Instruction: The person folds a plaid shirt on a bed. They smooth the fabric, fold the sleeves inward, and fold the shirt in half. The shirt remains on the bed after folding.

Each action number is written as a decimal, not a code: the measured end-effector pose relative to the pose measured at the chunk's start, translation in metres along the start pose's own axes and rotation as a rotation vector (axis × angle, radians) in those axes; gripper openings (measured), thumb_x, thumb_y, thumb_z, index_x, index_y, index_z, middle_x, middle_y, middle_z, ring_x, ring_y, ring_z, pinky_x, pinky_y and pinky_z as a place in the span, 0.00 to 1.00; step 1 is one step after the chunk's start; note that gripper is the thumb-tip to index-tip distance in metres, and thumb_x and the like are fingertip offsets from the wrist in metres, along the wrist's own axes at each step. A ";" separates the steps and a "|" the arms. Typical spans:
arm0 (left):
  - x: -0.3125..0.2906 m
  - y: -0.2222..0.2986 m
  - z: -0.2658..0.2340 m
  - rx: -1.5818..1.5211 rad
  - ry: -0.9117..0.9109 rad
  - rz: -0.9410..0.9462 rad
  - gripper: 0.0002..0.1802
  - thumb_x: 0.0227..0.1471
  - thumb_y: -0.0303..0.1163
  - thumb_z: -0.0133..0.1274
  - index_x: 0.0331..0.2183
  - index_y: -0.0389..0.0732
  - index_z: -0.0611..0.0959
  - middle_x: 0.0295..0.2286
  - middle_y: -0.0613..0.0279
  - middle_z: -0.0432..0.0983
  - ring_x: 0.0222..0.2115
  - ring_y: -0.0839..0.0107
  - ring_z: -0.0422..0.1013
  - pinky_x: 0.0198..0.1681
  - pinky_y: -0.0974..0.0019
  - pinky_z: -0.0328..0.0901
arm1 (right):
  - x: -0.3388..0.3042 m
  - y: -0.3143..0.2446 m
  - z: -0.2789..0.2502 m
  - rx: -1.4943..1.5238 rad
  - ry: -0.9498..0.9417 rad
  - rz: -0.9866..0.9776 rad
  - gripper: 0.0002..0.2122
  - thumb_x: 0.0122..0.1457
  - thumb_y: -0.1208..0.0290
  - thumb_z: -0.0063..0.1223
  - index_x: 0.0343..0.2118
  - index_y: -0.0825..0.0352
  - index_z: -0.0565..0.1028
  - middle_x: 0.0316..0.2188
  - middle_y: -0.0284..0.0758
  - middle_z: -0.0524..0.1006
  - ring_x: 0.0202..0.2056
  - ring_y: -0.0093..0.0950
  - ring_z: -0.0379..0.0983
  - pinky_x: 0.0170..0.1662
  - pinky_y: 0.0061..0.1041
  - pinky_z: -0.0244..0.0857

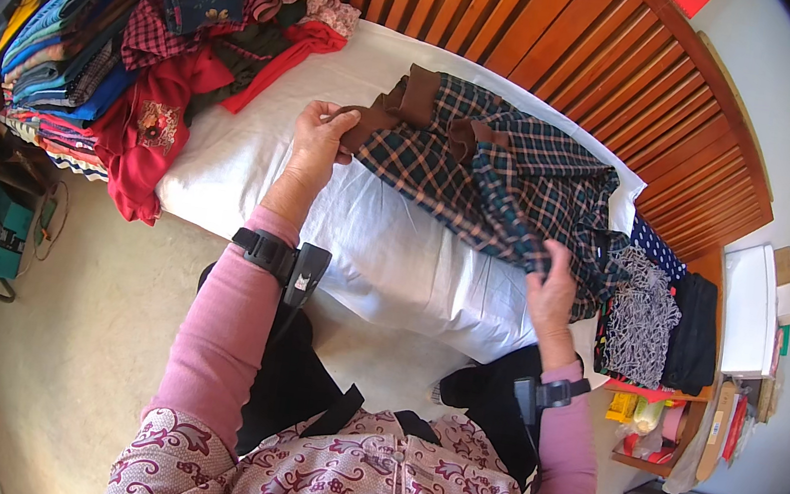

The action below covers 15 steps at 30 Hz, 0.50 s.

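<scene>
Left hand (pixel 316 145) up front, thumb and fingers clamped on a brown ribbed band of the plaid garment (pixel 435 177)! And the right hand (pixel 554 288)? Out at the garment's near edge, fingers against the checked cloth; whether they pinch it or merely touch it, I can't tell from here. The garment itself lies rumpled across the white sheet (pixel 382 270), between the two clothes piles, its far side toward the slatted wooden headboard (pixel 537 29). Just beyond its right end sit a grey-and-white mottled textile (pixel 644 323), a folded black garment (pixel 696 335) and a navy polka-dot cloth (pixel 659 248). Over on the left, look at that tall stack of folded clothes (pixel 69 50), a red embroidered garment (pixel 153 137) spilling down the bedside! Farther left, a teal case (pixel 8 233) stands low above the pale floor (pixel 94 306).
</scene>
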<state>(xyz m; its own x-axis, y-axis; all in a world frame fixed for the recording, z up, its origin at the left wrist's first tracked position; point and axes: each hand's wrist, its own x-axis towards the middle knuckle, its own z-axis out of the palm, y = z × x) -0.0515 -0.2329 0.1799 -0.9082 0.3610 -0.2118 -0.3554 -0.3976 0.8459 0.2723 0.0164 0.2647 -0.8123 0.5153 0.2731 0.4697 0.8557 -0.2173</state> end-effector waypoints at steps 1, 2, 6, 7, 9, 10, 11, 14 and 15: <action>0.000 0.003 -0.003 -0.005 -0.014 -0.003 0.14 0.52 0.33 0.63 0.36 0.39 0.75 0.24 0.62 0.75 0.16 0.75 0.68 0.14 0.70 0.62 | 0.005 0.003 -0.010 0.099 0.094 -0.074 0.28 0.52 0.79 0.54 0.59 0.61 0.65 0.46 0.51 0.78 0.42 0.55 0.77 0.47 0.47 0.70; 0.000 0.006 -0.007 0.003 -0.002 -0.020 0.14 0.52 0.33 0.63 0.36 0.39 0.75 0.24 0.62 0.75 0.15 0.75 0.67 0.14 0.69 0.61 | 0.007 0.005 -0.019 0.084 0.043 -0.097 0.29 0.52 0.78 0.55 0.59 0.61 0.64 0.46 0.52 0.77 0.43 0.55 0.77 0.48 0.47 0.70; 0.004 0.014 -0.025 0.421 -0.049 -0.107 0.18 0.49 0.32 0.63 0.40 0.36 0.76 0.23 0.60 0.74 0.16 0.71 0.68 0.15 0.65 0.62 | -0.005 -0.003 -0.029 -0.042 -0.350 -0.029 0.32 0.52 0.77 0.56 0.62 0.61 0.61 0.48 0.52 0.77 0.47 0.54 0.76 0.51 0.46 0.70; 0.004 0.012 -0.028 0.577 -0.066 -0.111 0.18 0.49 0.32 0.64 0.40 0.36 0.76 0.23 0.59 0.74 0.17 0.70 0.69 0.15 0.64 0.62 | -0.012 -0.006 -0.026 -0.119 -0.445 -0.009 0.33 0.52 0.77 0.57 0.63 0.61 0.60 0.48 0.51 0.77 0.47 0.54 0.76 0.52 0.46 0.70; 0.004 0.009 -0.033 0.869 -0.079 -0.095 0.20 0.48 0.32 0.64 0.40 0.35 0.76 0.23 0.57 0.75 0.18 0.67 0.71 0.15 0.63 0.63 | -0.021 -0.011 -0.016 -0.136 -0.356 -0.139 0.34 0.50 0.79 0.56 0.64 0.64 0.60 0.52 0.50 0.75 0.50 0.52 0.74 0.53 0.43 0.71; 0.003 0.007 -0.034 0.811 -0.071 -0.121 0.22 0.47 0.32 0.65 0.41 0.33 0.76 0.23 0.56 0.75 0.19 0.64 0.72 0.16 0.61 0.64 | -0.024 -0.012 -0.012 -0.136 -0.308 -0.183 0.35 0.50 0.80 0.55 0.64 0.64 0.60 0.53 0.51 0.74 0.52 0.52 0.73 0.54 0.43 0.70; 0.003 0.005 -0.036 0.795 -0.061 -0.101 0.22 0.47 0.32 0.65 0.42 0.33 0.76 0.23 0.56 0.75 0.19 0.65 0.72 0.15 0.61 0.63 | -0.027 -0.013 -0.010 -0.137 -0.260 -0.209 0.35 0.49 0.81 0.54 0.64 0.64 0.59 0.54 0.52 0.72 0.53 0.52 0.72 0.54 0.43 0.70; 0.001 0.004 -0.039 0.741 -0.042 -0.094 0.22 0.47 0.33 0.65 0.43 0.33 0.77 0.23 0.58 0.74 0.17 0.67 0.69 0.15 0.63 0.61 | -0.029 -0.012 -0.012 -0.143 -0.231 -0.249 0.35 0.48 0.83 0.55 0.63 0.65 0.61 0.53 0.49 0.73 0.54 0.50 0.70 0.54 0.41 0.70; 0.000 0.006 -0.040 0.735 -0.029 -0.091 0.22 0.48 0.34 0.64 0.43 0.34 0.77 0.21 0.59 0.73 0.16 0.69 0.67 0.15 0.64 0.59 | -0.029 -0.012 -0.014 -0.155 -0.239 -0.237 0.35 0.48 0.83 0.55 0.63 0.66 0.62 0.52 0.49 0.73 0.54 0.50 0.71 0.54 0.41 0.70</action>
<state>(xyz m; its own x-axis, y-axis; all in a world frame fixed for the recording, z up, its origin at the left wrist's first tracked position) -0.0625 -0.2694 0.1654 -0.8722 0.3922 -0.2924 -0.1800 0.2984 0.9373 0.2953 -0.0082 0.2724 -0.9541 0.2917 0.0685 0.2907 0.9565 -0.0242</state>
